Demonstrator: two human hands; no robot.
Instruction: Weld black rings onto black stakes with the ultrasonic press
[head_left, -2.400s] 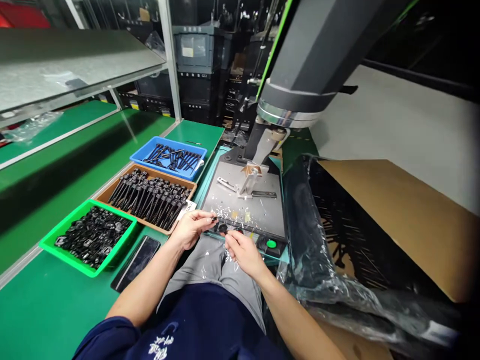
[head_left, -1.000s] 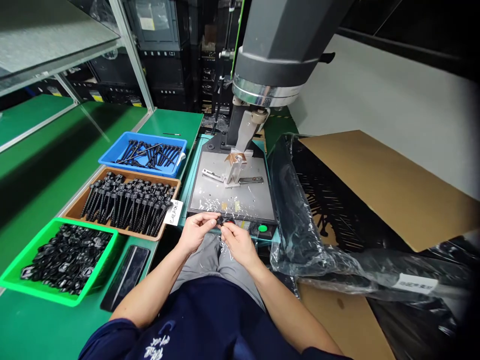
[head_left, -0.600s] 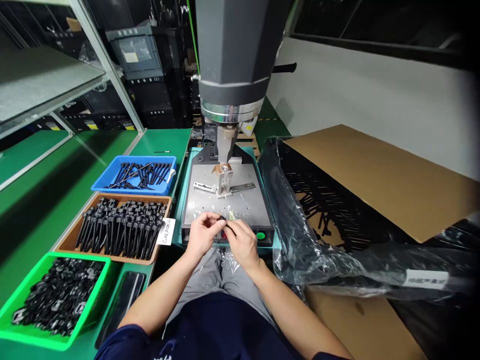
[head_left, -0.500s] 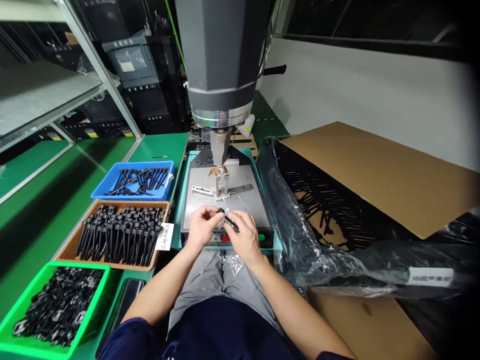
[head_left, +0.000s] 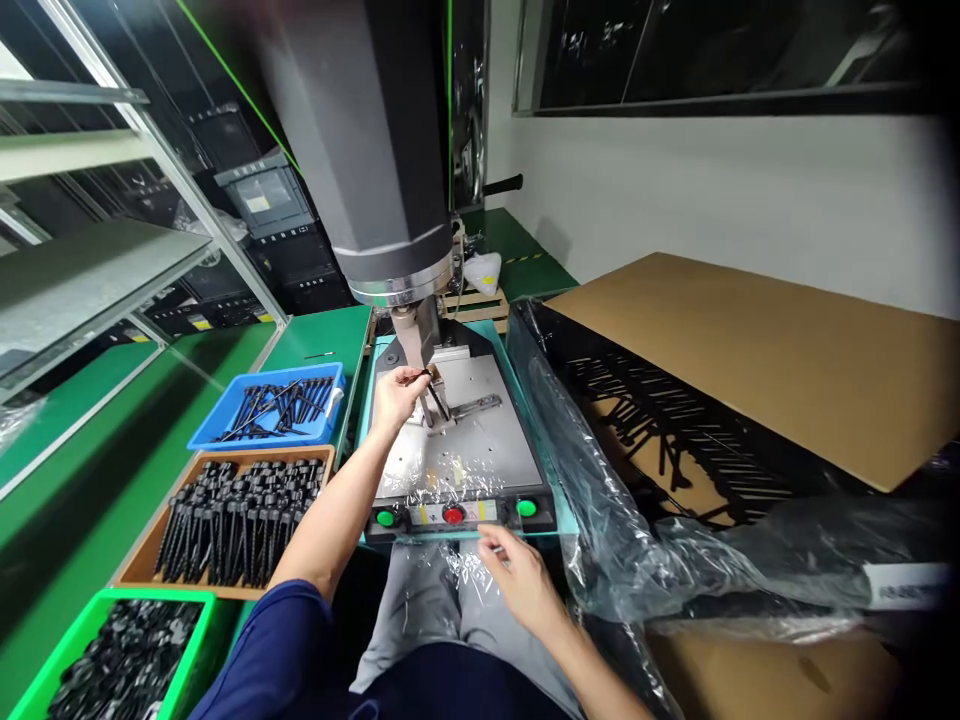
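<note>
My left hand point(head_left: 396, 402) pinches a black cable tie point(head_left: 437, 400) by its head end. The strap slants down beside the small metal fixture point(head_left: 441, 385), below the machine's horn point(head_left: 411, 335). My fingers partly hide the fixture, and I cannot tell whether the cable tie touches it. My right hand point(head_left: 521, 580) hovers near the front edge of the machine base, close to the red button point(head_left: 453, 515) and the right green button point(head_left: 527, 508). Its fingers are loosely bent and apart, with nothing in them.
At left stand a blue tray point(head_left: 196, 440) of black ties, a brown tray point(head_left: 225, 458) packed with more, and a green bin point(head_left: 201, 600) of small black parts. To the right lies a cardboard sheet point(head_left: 750, 350) over a plastic-lined box. The machine head point(head_left: 375, 150) overhangs the base.
My left hand has carried the cable tie forward to the fixture. My right hand has let go of it and drawn back toward me. The camera view has tilted.
</note>
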